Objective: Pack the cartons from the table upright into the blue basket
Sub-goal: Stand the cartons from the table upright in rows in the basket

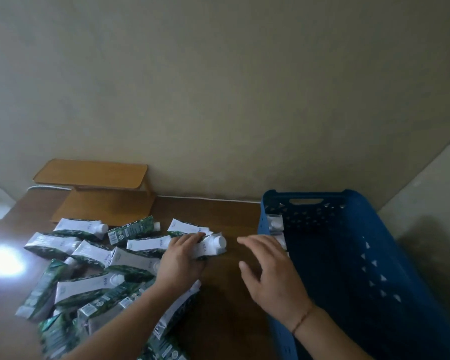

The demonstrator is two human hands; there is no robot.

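Note:
Several white-and-green cartons (pixel 89 258) with white caps lie on their sides in a heap on the left of the brown table (pixel 226 219). My left hand (pixel 179 261) is closed around one lying carton (pixel 211 246) at the heap's right edge, its cap pointing right. My right hand (pixel 268 271) hovers open, fingers spread, between that carton and the blue basket (pixel 348 198). The basket stands on the right. Two or three cartons (pixel 276 224) stand upright against its far left inner wall.
A small two-tier wooden shelf (pixel 99 193) stands at the table's back left against the beige wall. A white cable (pixel 208 198) runs along the table's back edge. A bright light glare (pixel 3 261) falls on the table's left side.

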